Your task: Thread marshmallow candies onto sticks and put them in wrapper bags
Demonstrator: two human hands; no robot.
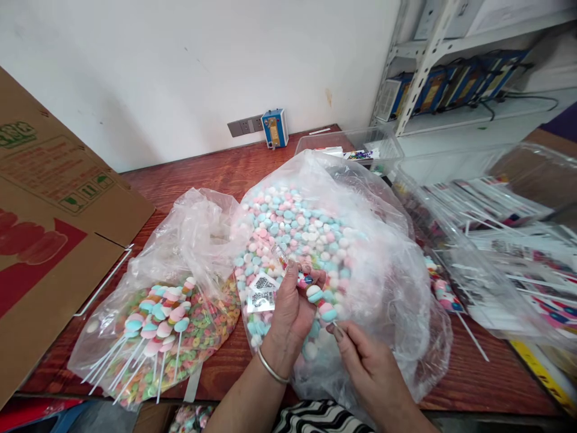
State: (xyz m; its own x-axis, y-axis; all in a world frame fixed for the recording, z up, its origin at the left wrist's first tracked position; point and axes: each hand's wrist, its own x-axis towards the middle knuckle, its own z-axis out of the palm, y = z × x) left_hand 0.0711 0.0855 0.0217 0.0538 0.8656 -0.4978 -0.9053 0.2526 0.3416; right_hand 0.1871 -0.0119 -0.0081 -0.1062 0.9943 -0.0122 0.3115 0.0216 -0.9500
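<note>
My left hand (291, 310) is closed around the upper end of a marshmallow skewer (327, 311), whose pink, white and blue pieces stick out below the fingers. A small clear wrapper (280, 255) pokes out above the thumb; how it joins the skewer is hidden. My right hand (372, 364) pinches the skewer's stick close under the lowest marshmallow. Beneath both hands lies a big clear plastic bag (383, 288) full of loose pastel marshmallows (288, 219). Two printed QR-code labels (262, 293) rest beside my left hand.
Left, several marshmallow skewers (160, 319) lie on a bag of coloured ring-shaped pieces (211, 325). A cardboard box (67, 210) stands beyond. Clear bins (451, 252) with wrapped sticks fill the right side. One skewer (446, 294) lies near them. A blue device (274, 129) stands against the wall.
</note>
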